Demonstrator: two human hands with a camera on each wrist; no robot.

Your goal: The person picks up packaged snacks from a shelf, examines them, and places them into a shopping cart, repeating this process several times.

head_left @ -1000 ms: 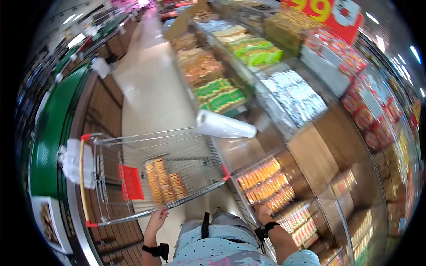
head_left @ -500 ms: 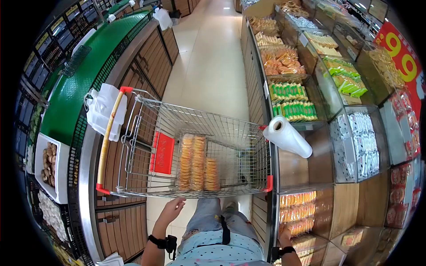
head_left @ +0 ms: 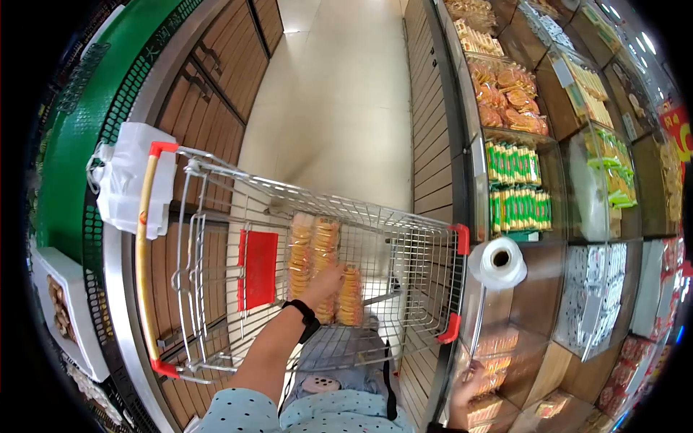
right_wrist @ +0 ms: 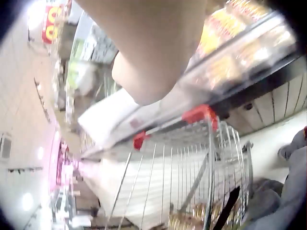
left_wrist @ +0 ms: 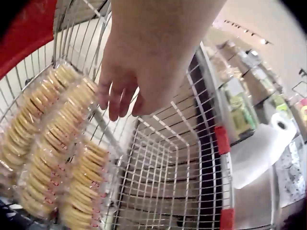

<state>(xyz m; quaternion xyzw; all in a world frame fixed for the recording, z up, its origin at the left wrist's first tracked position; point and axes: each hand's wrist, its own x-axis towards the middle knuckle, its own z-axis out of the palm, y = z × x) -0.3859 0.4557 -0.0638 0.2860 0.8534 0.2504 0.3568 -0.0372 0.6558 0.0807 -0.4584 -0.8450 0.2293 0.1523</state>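
Note:
In the head view my left hand is inside the shopping cart, over the clear-wrapped packs of round biscuits. The left wrist view shows that hand's fingers loosely bent with nothing between them, beside the upper end of the packs. My right hand is at the display bin with rows of orange-wrapped biscuit packs. From the right wrist the back of the right hand fills the view and hides its fingers; I cannot tell whether it holds anything.
A roll of plastic bags stands on the bin divider beyond the cart's red corner. Green-wrapped packs fill a bin farther along. A white bag hangs by the cart handle. Wooden cabinets line the left of the aisle.
My left hand has moved from outside the cart's near side to over the biscuit packs inside. The right hand has drawn slightly back from the orange packs. The head view has shifted too.

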